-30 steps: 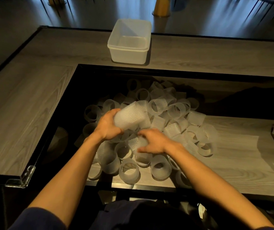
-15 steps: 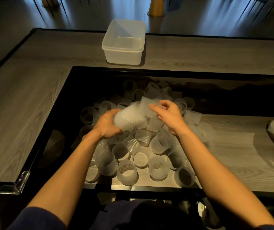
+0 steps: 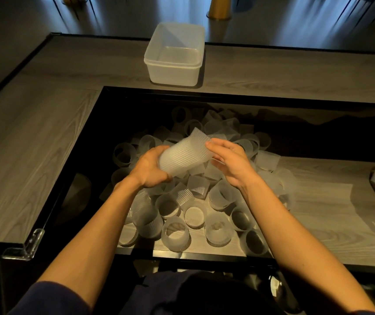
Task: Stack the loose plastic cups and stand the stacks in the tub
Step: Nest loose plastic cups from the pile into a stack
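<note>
Grey counter [image 3: 45, 144]; L hand [image 3: 150, 169] grips cup stack [image 3: 182, 155], R hand [image 3: 232, 162] flat against rim.

Right hand [image 3: 229, 163]: one second ago it was low in the pile of loose cups [image 3: 216, 196], fingers closing on a single cup. Half a second ago it had lifted that cup clear above the pile and brought it to the open end of the stack [image 3: 179, 158]. The cup [image 3: 199, 138] is now nested on that end. The right hand's fingers lie nearly straight against it, above the pile. The stack is one cup longer.
</note>
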Tool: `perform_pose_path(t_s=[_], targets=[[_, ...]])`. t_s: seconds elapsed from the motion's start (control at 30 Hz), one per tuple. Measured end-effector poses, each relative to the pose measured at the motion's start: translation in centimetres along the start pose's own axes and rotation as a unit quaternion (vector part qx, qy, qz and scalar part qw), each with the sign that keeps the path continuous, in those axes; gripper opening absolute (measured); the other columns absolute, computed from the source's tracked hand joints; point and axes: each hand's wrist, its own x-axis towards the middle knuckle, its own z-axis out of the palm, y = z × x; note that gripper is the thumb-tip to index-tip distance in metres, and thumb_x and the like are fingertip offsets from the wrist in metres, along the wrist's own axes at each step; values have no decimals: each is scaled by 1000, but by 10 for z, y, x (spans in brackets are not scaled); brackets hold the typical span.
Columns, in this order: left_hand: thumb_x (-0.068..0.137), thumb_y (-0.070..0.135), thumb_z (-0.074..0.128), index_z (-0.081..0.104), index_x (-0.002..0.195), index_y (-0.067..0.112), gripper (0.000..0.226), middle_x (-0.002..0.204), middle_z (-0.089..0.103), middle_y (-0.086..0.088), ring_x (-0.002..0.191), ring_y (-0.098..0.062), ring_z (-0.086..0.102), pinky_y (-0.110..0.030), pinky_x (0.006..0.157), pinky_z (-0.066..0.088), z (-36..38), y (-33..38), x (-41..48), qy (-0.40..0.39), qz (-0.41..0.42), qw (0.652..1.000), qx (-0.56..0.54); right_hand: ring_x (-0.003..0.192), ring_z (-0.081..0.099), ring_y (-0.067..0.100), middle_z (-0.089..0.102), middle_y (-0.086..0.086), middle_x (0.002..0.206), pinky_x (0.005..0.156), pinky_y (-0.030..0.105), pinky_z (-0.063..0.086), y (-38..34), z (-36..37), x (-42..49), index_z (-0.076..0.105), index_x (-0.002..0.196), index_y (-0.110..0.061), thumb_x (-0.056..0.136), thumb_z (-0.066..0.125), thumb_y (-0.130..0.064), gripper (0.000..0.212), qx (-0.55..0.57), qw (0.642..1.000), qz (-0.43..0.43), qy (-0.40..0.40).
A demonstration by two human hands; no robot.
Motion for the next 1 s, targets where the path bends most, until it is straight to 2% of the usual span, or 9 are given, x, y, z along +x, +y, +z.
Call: perform_pose_path(t_s=[0.27,0.37,0.5,0.6,0.7,0.77,0.8,0.87,1.0], targets=[[63,13,86,43,144,23,92,121,44,2,109,-18,43,-33,83,41,0,-5,-6,3,0,1000,9,116,64,17,70,3,123,97,34,50,7,8,-2,63,131,-12,86,79,-27,50,-2,1000,-17,12],[63,14,86,43,143,21,91,119,43,3,108,-17,43,-32,82,41,1,-6,-7,6,-1,1000,9,123,60,14,64,-1,134,102,36,48,9,13,-4,56,141,-14,83,81,-34,67,-16,1000,-21,-6],[63,14,86,44,141,22,88,117,45,3,107,-17,45,-23,71,39,0,-6,-8,21,-3,1000,-12,124,55,7,61,-9,133,105,35,41,10,19,-10,45,150,-15,90,74,-34,70,-59,997,-27,-43],[64,13,86,44,140,22,87,116,45,3,106,-18,46,-23,69,40,-1,-6,-8,29,-7,999,-18,140,44,13,44,-3,155,107,33,38,10,20,-13,36,155,-18,85,73,-51,86,-122,988,-38,-87],[64,13,86,44,140,23,88,117,45,2,105,-19,47,-29,76,44,-4,-10,-10,34,-13,999,-12,144,39,15,37,-5,159,112,37,37,14,23,-15,24,160,-19,85,65,-65,97,-181,976,-19,-119],[64,14,86,44,141,22,88,117,46,2,106,-19,47,-32,79,44,-6,-13,-12,43,-15,999,-2,132,53,17,55,-9,139,109,39,44,22,20,-16,27,158,-17,93,60,-60,85,-244,965,-32,-91],[64,14,86,44,142,21,89,117,45,2,106,-19,47,-33,80,45,-7,-14,-13,49,-16,999,3,121,61,17,62,-9,122,103,39,49,27,18,-16,40,152,-17,96,58,-54,70,-283,954,-53,-86],[64,14,86,43,143,20,90,118,44,1,106,-18,45,-34,82,44,-9,-17,-16,52,-25,998,5,97,68,22,70,2,100,89,40,55,39,17,-18,68,120,-15,99,59,-39,34,-382,911,-107,-109],[64,14,85,44,142,22,89,126,50,-6,110,-23,49,-35,84,46,-11,-23,-21,48,-37,998,11,93,67,17,73,2,100,88,39,55,63,27,-28,73,108,-15,97,61,-26,19,-531,822,-103,-179]])
